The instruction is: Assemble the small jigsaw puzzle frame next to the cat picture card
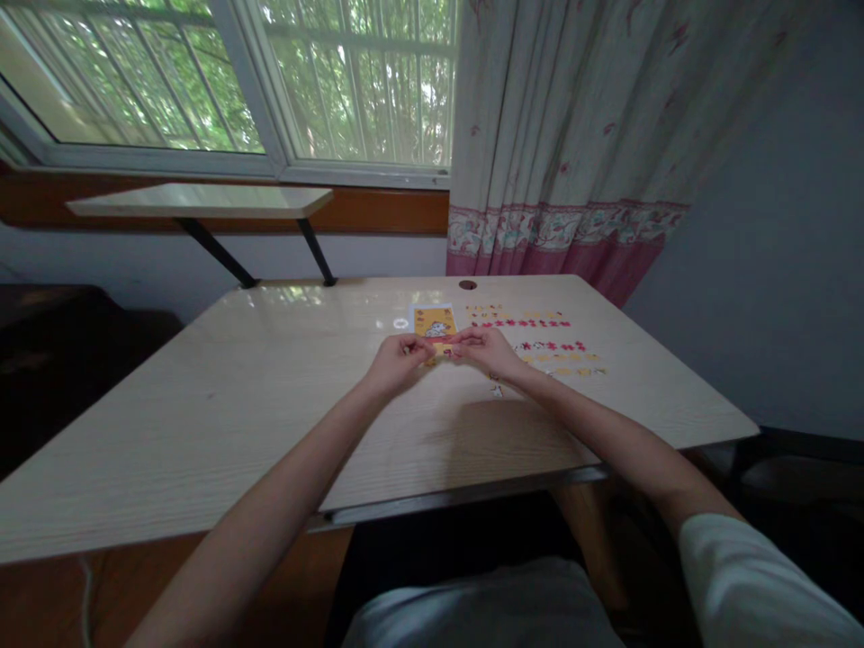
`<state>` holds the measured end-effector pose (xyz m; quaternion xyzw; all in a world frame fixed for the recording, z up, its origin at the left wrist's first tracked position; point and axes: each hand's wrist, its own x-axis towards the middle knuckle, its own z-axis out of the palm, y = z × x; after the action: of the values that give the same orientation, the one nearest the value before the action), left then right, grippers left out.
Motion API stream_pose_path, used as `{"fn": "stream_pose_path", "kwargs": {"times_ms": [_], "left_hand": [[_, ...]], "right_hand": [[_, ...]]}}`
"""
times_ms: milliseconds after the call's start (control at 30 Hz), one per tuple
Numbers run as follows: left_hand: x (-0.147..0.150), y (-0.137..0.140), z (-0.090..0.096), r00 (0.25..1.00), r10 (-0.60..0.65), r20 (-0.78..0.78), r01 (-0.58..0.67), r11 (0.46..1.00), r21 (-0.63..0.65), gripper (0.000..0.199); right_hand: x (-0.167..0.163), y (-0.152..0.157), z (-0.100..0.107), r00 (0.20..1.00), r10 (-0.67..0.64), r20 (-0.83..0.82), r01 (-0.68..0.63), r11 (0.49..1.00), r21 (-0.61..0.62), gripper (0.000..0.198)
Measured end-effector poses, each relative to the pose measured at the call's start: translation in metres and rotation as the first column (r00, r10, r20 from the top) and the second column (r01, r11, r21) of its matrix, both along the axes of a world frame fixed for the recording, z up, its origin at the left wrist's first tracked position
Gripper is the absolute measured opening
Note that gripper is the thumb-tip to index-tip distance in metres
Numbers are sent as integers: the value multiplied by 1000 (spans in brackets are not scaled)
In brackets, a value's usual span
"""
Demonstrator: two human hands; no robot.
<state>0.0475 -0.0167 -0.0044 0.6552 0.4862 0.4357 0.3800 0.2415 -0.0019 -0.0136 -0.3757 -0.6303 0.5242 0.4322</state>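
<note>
My left hand (397, 362) and my right hand (490, 349) come together over the desk, fingers pinched. Between the fingertips is a small red-and-yellow strip of jigsaw puzzle pieces (442, 348); where one piece ends and another begins is too small to tell. Just beyond it lies a yellow picture with a white animal figure and a pale border (436, 319). To the right, small red jigsaw pieces (540, 323) and yellow ones (573, 358) are laid out in rows, partly hidden by my right hand and forearm. A loose piece (498, 391) sits nearer to me.
The pale wooden desk (236, 423) extends to both sides, with a round cable hole (467, 284) at its back edge. A raised shelf (209, 200) on black legs stands at the back left. Behind are a barred window and a floral curtain (553, 180).
</note>
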Motion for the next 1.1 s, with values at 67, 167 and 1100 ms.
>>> {"fn": "stream_pose_path", "kwargs": {"times_ms": [67, 167, 1100], "left_hand": [[0, 0, 0, 1000, -3, 2, 3, 1000, -4, 20], [0, 0, 1, 1000, -1, 13, 1, 1000, -26, 17], [-1, -1, 1, 1000, 11, -7, -11, 1000, 15, 18]], "right_hand": [[0, 0, 0, 1000, -6, 1, 6, 1000, -4, 27], [0, -1, 0, 1000, -13, 3, 13, 1000, -24, 26], [7, 4, -7, 946, -140, 293, 95, 982, 162, 16]]}}
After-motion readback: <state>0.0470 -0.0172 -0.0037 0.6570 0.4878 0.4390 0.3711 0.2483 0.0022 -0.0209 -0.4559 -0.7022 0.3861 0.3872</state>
